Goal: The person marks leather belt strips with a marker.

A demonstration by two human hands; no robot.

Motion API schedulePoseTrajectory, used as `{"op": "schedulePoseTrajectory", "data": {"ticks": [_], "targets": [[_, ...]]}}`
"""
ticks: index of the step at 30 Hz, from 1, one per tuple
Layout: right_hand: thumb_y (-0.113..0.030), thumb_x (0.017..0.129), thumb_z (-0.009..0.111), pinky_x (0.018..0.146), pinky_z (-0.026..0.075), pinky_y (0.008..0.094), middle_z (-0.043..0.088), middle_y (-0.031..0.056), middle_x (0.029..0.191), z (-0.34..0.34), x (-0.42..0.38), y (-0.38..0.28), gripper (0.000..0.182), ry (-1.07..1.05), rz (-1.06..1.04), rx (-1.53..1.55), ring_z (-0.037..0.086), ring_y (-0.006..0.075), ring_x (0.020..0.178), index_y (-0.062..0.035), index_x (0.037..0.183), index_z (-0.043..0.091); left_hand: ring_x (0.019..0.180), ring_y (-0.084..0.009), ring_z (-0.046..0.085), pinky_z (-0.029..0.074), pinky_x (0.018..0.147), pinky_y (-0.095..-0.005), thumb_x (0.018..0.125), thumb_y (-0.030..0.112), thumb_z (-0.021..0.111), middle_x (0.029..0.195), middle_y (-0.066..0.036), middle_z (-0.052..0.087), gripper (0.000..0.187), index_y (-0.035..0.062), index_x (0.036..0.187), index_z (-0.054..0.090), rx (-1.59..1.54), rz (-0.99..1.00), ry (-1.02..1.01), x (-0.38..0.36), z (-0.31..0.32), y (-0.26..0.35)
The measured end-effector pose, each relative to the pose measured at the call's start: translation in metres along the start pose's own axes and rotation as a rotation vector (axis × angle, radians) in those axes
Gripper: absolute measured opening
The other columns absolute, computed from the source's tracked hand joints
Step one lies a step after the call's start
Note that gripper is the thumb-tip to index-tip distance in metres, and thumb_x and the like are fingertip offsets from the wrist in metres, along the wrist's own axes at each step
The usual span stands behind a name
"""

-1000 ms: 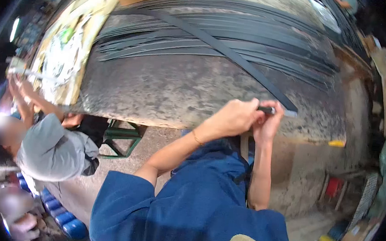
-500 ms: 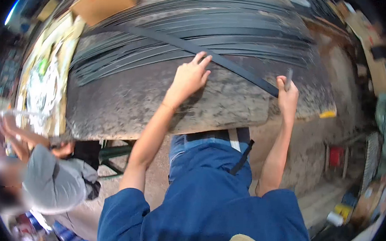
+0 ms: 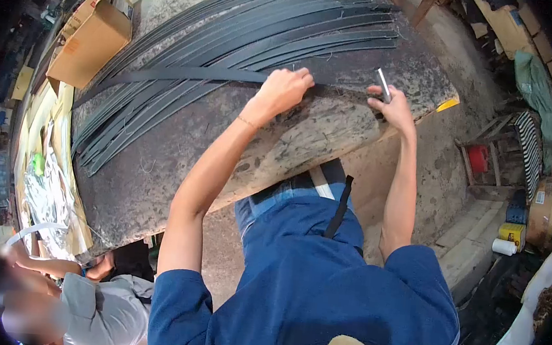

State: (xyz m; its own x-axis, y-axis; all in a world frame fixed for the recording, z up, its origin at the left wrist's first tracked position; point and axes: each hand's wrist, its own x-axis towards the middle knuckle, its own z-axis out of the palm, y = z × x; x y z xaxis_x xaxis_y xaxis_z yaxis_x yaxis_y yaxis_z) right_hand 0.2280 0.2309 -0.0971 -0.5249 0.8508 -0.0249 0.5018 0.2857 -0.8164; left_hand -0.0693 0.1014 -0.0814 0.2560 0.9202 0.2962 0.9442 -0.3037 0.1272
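Observation:
A long black strip [image 3: 186,73] lies across a pile of black strips [image 3: 248,31] on a worn, stained table [image 3: 160,163]. My left hand [image 3: 284,89] presses down on this strip with curled fingers near its right part. My right hand [image 3: 391,107] sits at the strip's right end near the table edge and grips a small metal-tipped tool [image 3: 383,85] that points up and away from me.
An open cardboard box [image 3: 89,38] stands at the table's far left corner. Paper and plastic scraps [image 3: 48,187] lie along the left side. Another person in a grey shirt [image 3: 99,314] works at lower left. Stools and a red container [image 3: 478,159] stand on the floor at right.
My left hand has gone from my right hand onto the black strip and now presses it. My right hand with the tool has moved to the strip's end. My view has tilted.

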Motion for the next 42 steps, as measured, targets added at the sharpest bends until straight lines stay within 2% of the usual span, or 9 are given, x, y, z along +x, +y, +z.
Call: {"op": "schedulePoseTrajectory", "data": {"ticks": [9, 11, 18, 23, 25, 29, 33, 40, 42], "targets": [[-0.022, 0.091, 0.076, 0.081, 0.050, 0.0305, 0.073, 0.0047, 0.098, -0.001, 0.008, -0.017, 0.035, 0.067, 0.129, 0.271, 0.065, 0.0133, 0.088, -0.0026, 0.120, 0.072, 0.075, -0.0349, 0.070, 0.054, 0.064, -0.0458, 0.088, 0.015, 0.063, 0.077, -0.015, 0.071, 0.014, 0.0087, 0.089, 0.075, 0.023, -0.076, -0.051, 0.029, -0.005, -0.012], [-0.023, 0.091, 0.076, 0.080, 0.050, 0.0311, 0.073, 0.0045, 0.096, -0.003, 0.011, -0.021, 0.035, 0.067, 0.133, 0.240, 0.065, 0.0127, 0.087, -0.0019, 0.118, 0.072, 0.074, -0.0382, 0.068, 0.052, 0.064, -0.0473, 0.097, 0.025, 0.060, 0.074, -0.018, 0.069, 0.022, 0.0077, 0.088, 0.071, -0.058, -0.068, 0.010, 0.026, 0.007, -0.017], [-0.027, 0.092, 0.075, 0.051, 0.036, 0.0265, 0.058, -0.0040, 0.069, -0.009, 0.019, -0.025, 0.032, -0.114, 0.189, 0.211, 0.046, 0.0063, 0.055, -0.0014, 0.110, 0.074, 0.078, -0.0391, 0.067, 0.052, 0.067, -0.0496, 0.097, 0.026, 0.060, 0.081, -0.018, 0.070, 0.024, 0.0063, 0.086, 0.068, -0.127, -0.169, 0.083, 0.019, 0.015, -0.014], [-0.027, 0.091, 0.077, 0.045, 0.028, 0.0254, 0.051, -0.0096, 0.065, 0.001, 0.021, -0.021, 0.027, -0.067, 0.139, 0.293, 0.040, 0.0022, 0.051, -0.0032, 0.103, 0.075, 0.090, -0.0350, 0.070, 0.055, 0.077, -0.0478, 0.091, 0.018, 0.060, 0.091, -0.015, 0.073, 0.017, 0.0097, 0.091, 0.074, -0.193, -0.189, 0.087, 0.017, 0.013, -0.012], [-0.023, 0.092, 0.074, 0.045, 0.026, 0.0244, 0.049, -0.0103, 0.064, 0.010, 0.021, -0.034, 0.023, 0.022, 0.121, 0.366, 0.038, 0.0015, 0.050, -0.0036, 0.104, 0.075, 0.086, -0.0344, 0.069, 0.055, 0.075, -0.0460, 0.092, 0.024, 0.061, 0.086, -0.013, 0.071, 0.021, 0.0070, 0.087, 0.072, -0.217, -0.125, 0.235, 0.011, 0.024, -0.018], [-0.025, 0.095, 0.072, 0.044, 0.023, 0.0209, 0.045, -0.0107, 0.062, -0.002, 0.029, -0.054, 0.022, 0.186, 0.014, 0.405, 0.035, 0.0004, 0.048, -0.0040, 0.102, 0.072, 0.079, -0.0318, 0.069, 0.055, 0.065, -0.0430, 0.086, 0.031, 0.069, 0.096, -0.010, 0.064, 0.036, 0.0068, 0.111, 0.062, -0.051, -0.127, 0.309, -0.005, -0.015, -0.007], [-0.029, 0.095, 0.073, 0.045, 0.025, 0.0207, 0.043, -0.0095, 0.064, -0.033, 0.057, -0.072, 0.026, 0.326, -0.074, 0.403, 0.036, 0.0004, 0.052, -0.0036, 0.101, 0.069, 0.080, -0.0259, 0.070, 0.055, 0.060, -0.0415, 0.076, 0.017, 0.070, 0.091, -0.010, 0.059, 0.035, 0.0082, 0.107, 0.056, 0.159, -0.320, 0.315, -0.010, -0.025, -0.044], [-0.031, 0.096, 0.073, 0.043, 0.024, 0.0217, 0.045, -0.0066, 0.061, -0.108, 0.115, -0.068, 0.031, 0.642, -0.048, 0.450, 0.036, 0.0022, 0.048, -0.0034, 0.107, 0.067, 0.086, -0.0344, 0.070, 0.057, 0.068, -0.0467, 0.082, 0.011, 0.061, 0.102, -0.016, 0.065, 0.021, 0.0097, 0.103, 0.061, 0.332, -0.936, 0.305, -0.103, -0.105, -0.172], [-0.029, 0.094, 0.074, 0.042, 0.024, 0.0219, 0.045, -0.0061, 0.062, -0.124, 0.127, -0.060, 0.031, 0.665, -0.010, 0.538, 0.036, 0.0022, 0.047, -0.0021, 0.106, 0.066, 0.087, -0.0332, 0.071, 0.058, 0.069, -0.0474, 0.087, 0.018, 0.059, 0.108, -0.010, 0.068, 0.026, 0.0158, 0.111, 0.066, 0.423, -1.090, 0.424, -0.147, -0.139, -0.193]]}}
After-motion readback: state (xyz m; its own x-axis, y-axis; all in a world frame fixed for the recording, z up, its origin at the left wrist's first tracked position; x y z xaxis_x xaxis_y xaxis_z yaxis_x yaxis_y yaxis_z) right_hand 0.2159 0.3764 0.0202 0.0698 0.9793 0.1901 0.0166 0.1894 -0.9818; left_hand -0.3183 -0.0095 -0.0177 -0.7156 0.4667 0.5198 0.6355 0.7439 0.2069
